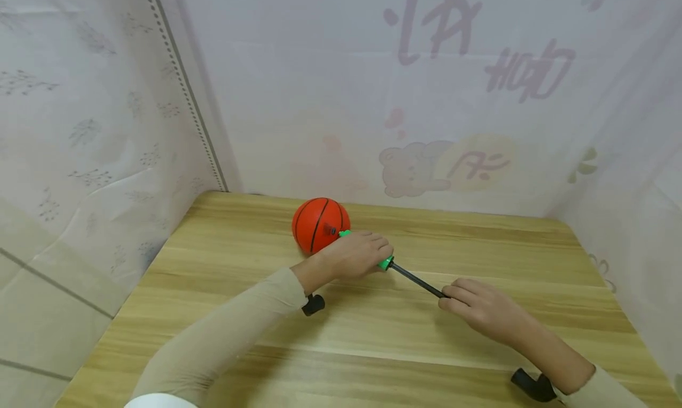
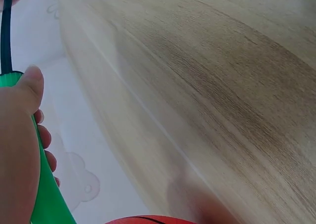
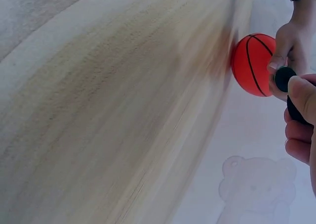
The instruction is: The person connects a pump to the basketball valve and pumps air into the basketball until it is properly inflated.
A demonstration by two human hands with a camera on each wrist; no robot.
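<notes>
A small red toy basketball (image 1: 309,221) with black seams rests near the table's back edge. Close beside it, my left hand (image 1: 354,255) grips the green barrel (image 2: 52,199) of a hand pump, thumb along its side. The pump's green tip reaches to the ball's side in the head view. From the barrel's other end a black rod (image 1: 418,279) extends toward the right. My right hand (image 1: 482,307) holds the pump's black handle (image 3: 296,110) at the rod's far end, fingers curled round it. Most of the handle is hidden by that hand in the head view.
The wood-grain table (image 1: 256,254) spreads under both hands. Pale printed curtains (image 1: 298,100) hang behind it and at both sides. A black strap mount (image 1: 314,305) sits at the left wrist, and another mount (image 1: 533,385) at the right.
</notes>
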